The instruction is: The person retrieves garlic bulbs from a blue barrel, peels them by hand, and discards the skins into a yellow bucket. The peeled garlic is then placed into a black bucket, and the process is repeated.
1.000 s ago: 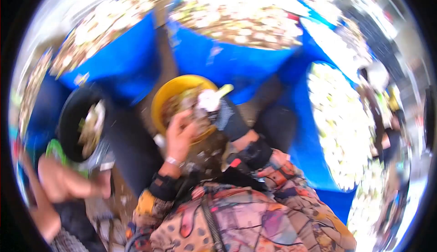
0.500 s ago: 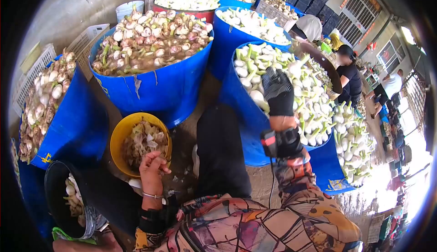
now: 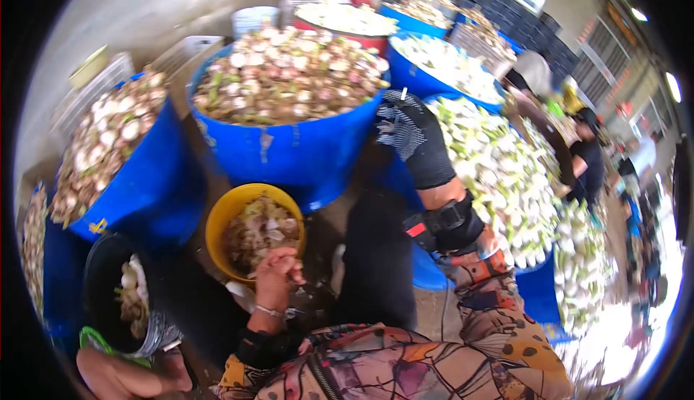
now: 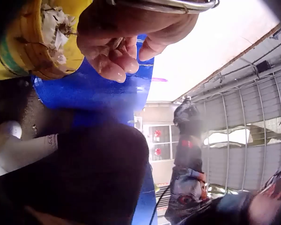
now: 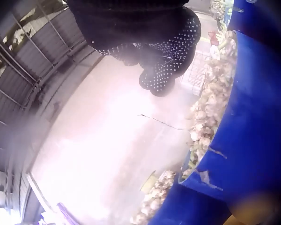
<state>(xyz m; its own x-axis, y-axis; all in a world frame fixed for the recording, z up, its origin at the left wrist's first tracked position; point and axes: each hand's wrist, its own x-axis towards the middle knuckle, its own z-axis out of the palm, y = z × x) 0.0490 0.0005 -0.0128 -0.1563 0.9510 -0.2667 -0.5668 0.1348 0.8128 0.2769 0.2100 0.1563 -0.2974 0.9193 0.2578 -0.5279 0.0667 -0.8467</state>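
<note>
My bare left hand (image 3: 278, 277) hovers over the near rim of a yellow bucket (image 3: 213, 237) full of papery garlic skins (image 3: 253, 235). In the left wrist view its fingers curl inward, and a small brownish piece (image 4: 117, 43) shows between them. My gloved right hand (image 3: 413, 136) is raised between a blue barrel of unpeeled garlic (image 3: 296, 82) and one of trimmed white garlic (image 3: 488, 161). Its fingers are loosely bent, and a short pale sliver (image 3: 403, 93) shows beside them. No garlic bulb shows in either hand.
Another blue barrel of unpeeled garlic (image 3: 155, 176) stands at the left. A black bucket (image 3: 94, 284) below it holds some bulbs. More barrels and crates fill the back. A person in black (image 3: 589, 158) works at the right, and another person's bare leg (image 3: 130, 378) is at lower left.
My right hand went from the yellow bucket to above the trimmed garlic, then left toward the unpeeled barrel. My left hand stayed by the bucket. The head view swung right, then slightly back.
</note>
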